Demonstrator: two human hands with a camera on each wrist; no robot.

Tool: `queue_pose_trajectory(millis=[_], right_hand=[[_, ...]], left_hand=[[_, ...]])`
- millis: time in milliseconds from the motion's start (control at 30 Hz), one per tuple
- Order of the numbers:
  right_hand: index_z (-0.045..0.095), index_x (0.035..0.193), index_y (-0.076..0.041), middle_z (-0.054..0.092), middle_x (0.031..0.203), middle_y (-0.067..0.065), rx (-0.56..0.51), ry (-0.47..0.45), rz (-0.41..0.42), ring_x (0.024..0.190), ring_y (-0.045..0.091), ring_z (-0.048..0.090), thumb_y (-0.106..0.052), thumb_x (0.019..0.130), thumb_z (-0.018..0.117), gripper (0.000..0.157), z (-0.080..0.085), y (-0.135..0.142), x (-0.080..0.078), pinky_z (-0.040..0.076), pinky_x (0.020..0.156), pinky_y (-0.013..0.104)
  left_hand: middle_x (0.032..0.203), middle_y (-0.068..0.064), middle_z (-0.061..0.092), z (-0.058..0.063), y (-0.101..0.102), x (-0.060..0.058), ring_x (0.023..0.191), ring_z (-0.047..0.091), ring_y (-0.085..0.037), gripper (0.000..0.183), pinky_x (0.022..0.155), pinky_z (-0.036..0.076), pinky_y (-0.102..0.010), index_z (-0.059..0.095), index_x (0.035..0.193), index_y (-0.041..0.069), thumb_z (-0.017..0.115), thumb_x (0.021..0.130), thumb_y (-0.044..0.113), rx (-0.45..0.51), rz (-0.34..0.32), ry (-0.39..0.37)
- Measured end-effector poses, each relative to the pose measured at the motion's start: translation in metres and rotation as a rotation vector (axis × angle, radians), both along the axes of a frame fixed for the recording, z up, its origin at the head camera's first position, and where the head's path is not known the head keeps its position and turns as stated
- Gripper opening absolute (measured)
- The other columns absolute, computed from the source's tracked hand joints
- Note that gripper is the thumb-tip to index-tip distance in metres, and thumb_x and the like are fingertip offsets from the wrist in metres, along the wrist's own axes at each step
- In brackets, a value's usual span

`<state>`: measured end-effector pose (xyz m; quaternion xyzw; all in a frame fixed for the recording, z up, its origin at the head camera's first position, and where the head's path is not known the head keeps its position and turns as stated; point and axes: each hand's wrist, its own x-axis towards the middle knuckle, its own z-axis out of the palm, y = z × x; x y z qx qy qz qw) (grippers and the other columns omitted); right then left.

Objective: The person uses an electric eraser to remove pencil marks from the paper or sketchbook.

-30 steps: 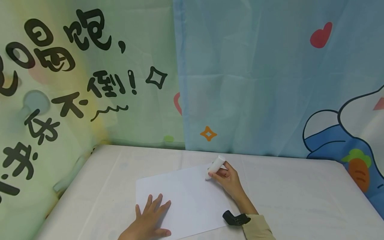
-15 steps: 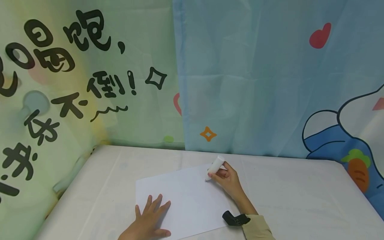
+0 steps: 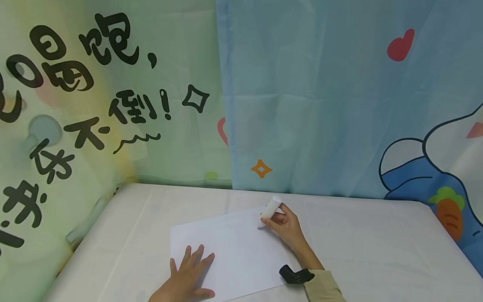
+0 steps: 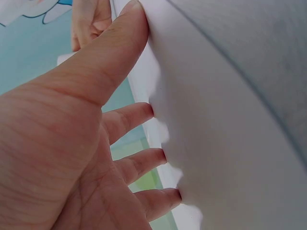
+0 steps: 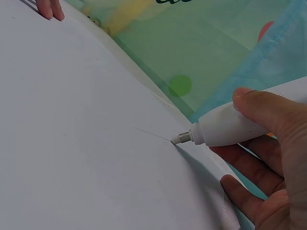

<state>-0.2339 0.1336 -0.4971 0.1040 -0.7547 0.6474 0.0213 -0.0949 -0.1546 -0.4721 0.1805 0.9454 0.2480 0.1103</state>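
A sheet of white paper (image 3: 234,251) lies at an angle on the table. My left hand (image 3: 186,272) rests spread on its left part; in the left wrist view the fingertips (image 4: 158,155) and thumb press against the sheet. Near the sheet's far right corner, my right hand (image 3: 287,228) grips a thick white electric eraser (image 3: 272,207), tilted with its tip down. In the right wrist view, the thumb lies along the barrel of the electric eraser (image 5: 225,124). Its small white tip in a metal holder meets the paper beside a faint grey line (image 5: 151,133).
A white cloth covers the table (image 3: 377,243). Printed curtains, one green (image 3: 181,159) and one blue (image 3: 320,126), hang behind the table and along its left side. A black wrist device (image 3: 296,276) sits at the right wrist, over the paper's near right corner.
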Motion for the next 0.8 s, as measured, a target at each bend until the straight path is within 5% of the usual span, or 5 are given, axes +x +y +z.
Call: queue_pose_trajectory(millis=[233, 467, 800], right_hand=[[0.054, 0.123, 0.006, 0.07, 0.106, 0.025, 0.006, 0.012, 0.0, 0.102, 0.024, 0.069, 0.001, 0.082, 0.075, 0.046, 0.0003, -0.0004, 0.0, 0.052, 0.085, 0.023], [0.054, 0.123, 0.006, 0.07, 0.106, 0.026, 0.005, 0.014, 0.002, 0.093, 0.005, 0.068, 0.002, 0.082, 0.076, 0.046, 0.0003, -0.0003, 0.0005, 0.052, 0.082, 0.019], [0.054, 0.121, 0.006, 0.069, 0.107, 0.026, 0.011, 0.007, -0.011, 0.091, 0.0, 0.066, 0.003, 0.082, 0.075, 0.045, 0.0002, -0.0006, 0.0002, 0.051, 0.08, 0.016]], left_hand=[[0.151, -0.036, 0.025, 0.0004, -0.0004, -0.0007, 0.134, 0.012, -0.067, 0.087, 0.088, 0.009, -0.088, 0.037, 0.145, 0.0, 0.071, 0.082, 0.049, 0.006, -0.009, -0.004], [0.151, -0.036, 0.025, 0.0009, -0.0017, -0.0005, 0.134, 0.013, -0.067, 0.09, 0.086, 0.01, -0.088, 0.036, 0.147, 0.001, 0.064, 0.083, 0.058, 0.007, -0.024, -0.006], [0.151, -0.035, 0.025, -0.0012, -0.002, -0.0011, 0.134, 0.013, -0.067, 0.09, 0.087, 0.01, -0.088, 0.036, 0.147, 0.001, 0.066, 0.082, 0.057, 0.003, -0.019, -0.011]])
